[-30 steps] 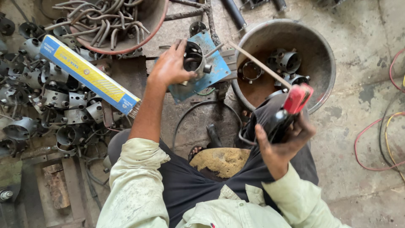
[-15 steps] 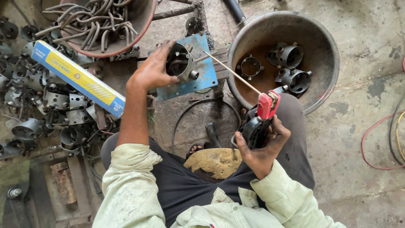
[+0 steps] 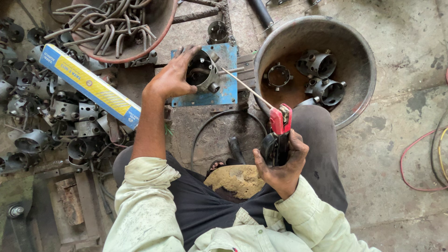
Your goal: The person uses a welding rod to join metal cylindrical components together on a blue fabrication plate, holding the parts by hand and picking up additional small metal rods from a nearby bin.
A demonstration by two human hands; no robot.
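**Welding rod poised at a metal ring on a blue plate**

A short grey metal ring (image 3: 204, 72) with small bosses around its wall sits on a blue steel plate (image 3: 224, 91), its open mouth facing up toward the camera. The left hand (image 3: 173, 77) grips its left side, fingers curled over the rim, steadying it. The right hand (image 3: 282, 165) is closed around a black electrode holder with red jaws (image 3: 280, 128), which clamps a thin welding rod (image 3: 247, 86). The rod's long axis runs diagonally from the holder, low and right, up and left, its tip just beside or touching the ring's right wall; contact cannot be told.

This looks like the positioning step just ahead of a weld: the next move would call for a steady tip on the joint while the ring is kept from turning.

Beyond the plate, a large round pan (image 3: 359, 56) on the right contains similar rings. A blue and yellow long box (image 3: 88, 84) lies to the left among heaped grey fittings (image 3: 56, 116). A basin of bent rods (image 3: 109, 25) stands at top left.
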